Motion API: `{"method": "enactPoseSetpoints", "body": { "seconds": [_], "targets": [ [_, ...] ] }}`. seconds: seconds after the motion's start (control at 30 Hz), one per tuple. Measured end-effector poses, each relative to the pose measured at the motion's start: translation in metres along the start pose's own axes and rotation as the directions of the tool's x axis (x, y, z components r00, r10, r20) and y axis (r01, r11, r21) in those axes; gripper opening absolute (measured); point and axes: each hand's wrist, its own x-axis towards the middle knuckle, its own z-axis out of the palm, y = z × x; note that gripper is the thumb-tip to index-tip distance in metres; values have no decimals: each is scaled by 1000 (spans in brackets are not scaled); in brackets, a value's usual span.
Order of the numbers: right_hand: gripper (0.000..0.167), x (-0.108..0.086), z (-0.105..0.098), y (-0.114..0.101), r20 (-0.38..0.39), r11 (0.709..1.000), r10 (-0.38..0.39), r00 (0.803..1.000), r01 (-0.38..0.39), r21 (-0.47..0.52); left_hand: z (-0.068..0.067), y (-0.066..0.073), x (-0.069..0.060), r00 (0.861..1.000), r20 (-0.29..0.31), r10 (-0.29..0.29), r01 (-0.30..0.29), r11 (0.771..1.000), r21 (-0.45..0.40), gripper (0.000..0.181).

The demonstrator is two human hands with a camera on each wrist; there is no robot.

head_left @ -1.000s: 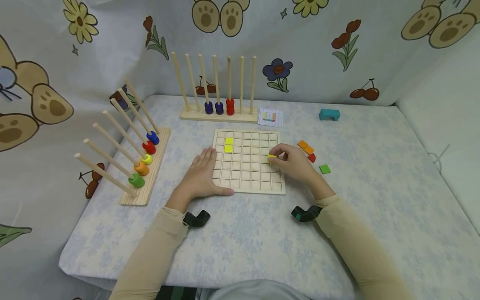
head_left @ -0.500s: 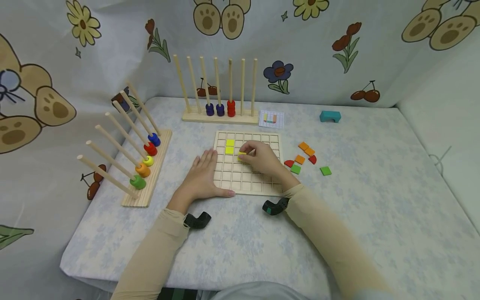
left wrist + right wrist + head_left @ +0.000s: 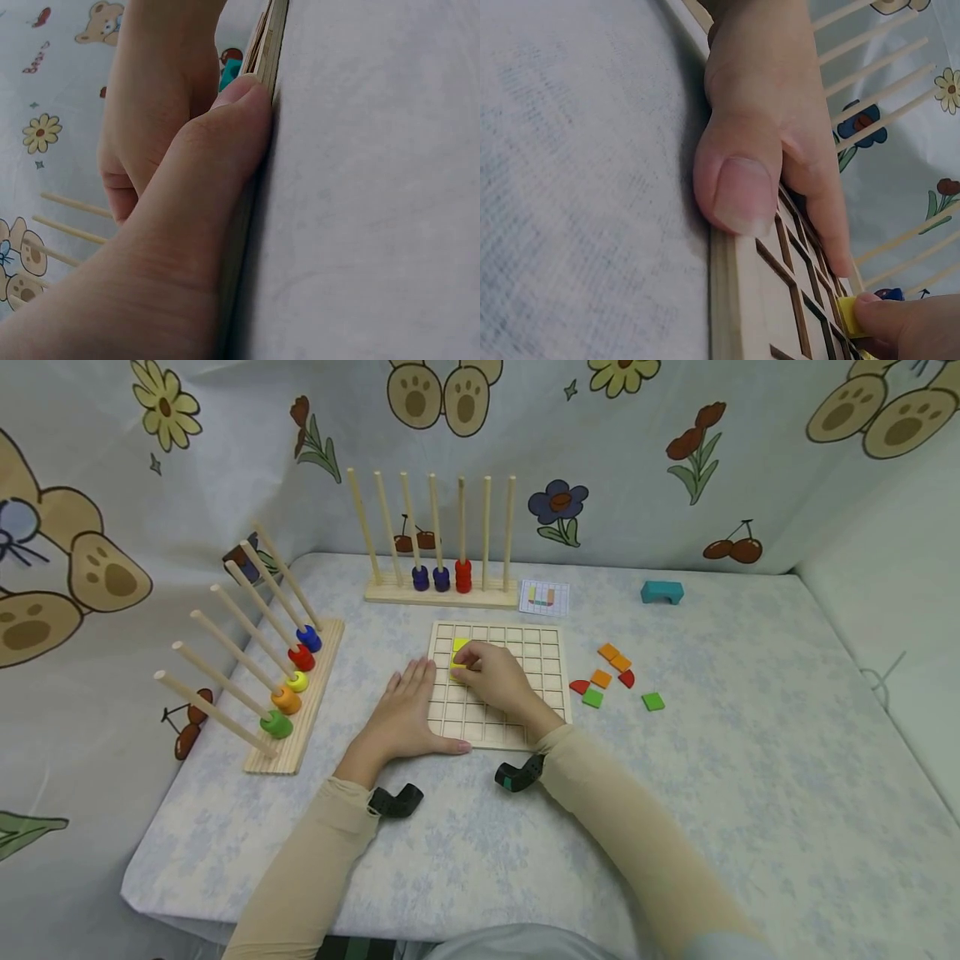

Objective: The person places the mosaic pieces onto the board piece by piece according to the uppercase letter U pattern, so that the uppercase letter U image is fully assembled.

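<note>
Right hand (image 3: 495,678): curled, my thumb and fingertips pinching a yellow tile (image 3: 847,316).
Place: at the board (image 3: 452,728), near a laid yellow square (image 3: 461,644).
Left hand (image 3: 405,714): spread, gripping nothing, bracing the board's edge.
Fit: I should lower it level, squared to its cell.

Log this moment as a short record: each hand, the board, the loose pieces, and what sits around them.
Left hand: fingers by the left edge of the board, thumb at its near edge
Right hand: pinches a yellow tile at the board
Board: gridded, flat on the table
Loose, right of board: three orange tiles, two red pieces, two green tiles
Back rack: dark blue and red beads
Left rack: beads in five colours
Card: beside back rack
Teal block: far right
</note>
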Motion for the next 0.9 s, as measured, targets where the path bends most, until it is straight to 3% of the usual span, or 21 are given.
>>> {"method": "enactPoseSetpoints", "body": {
  "seconds": [0.37,0.67,0.9],
  "targets": [
    [17,0,1,3,-1,995,-54,999,54,-84,2,-1,2,1000,-2,3,-3,1000,3,153],
    [19,-2,2,5,-1,992,-82,997,81,-97,3,-3,2,1000,-5,4,-4,1000,8,152],
    [23,-6,-2,5,44,988,-86,995,91,-123,2,-1,0,1000,1,8,-8,1000,2,152]
  ]
}}
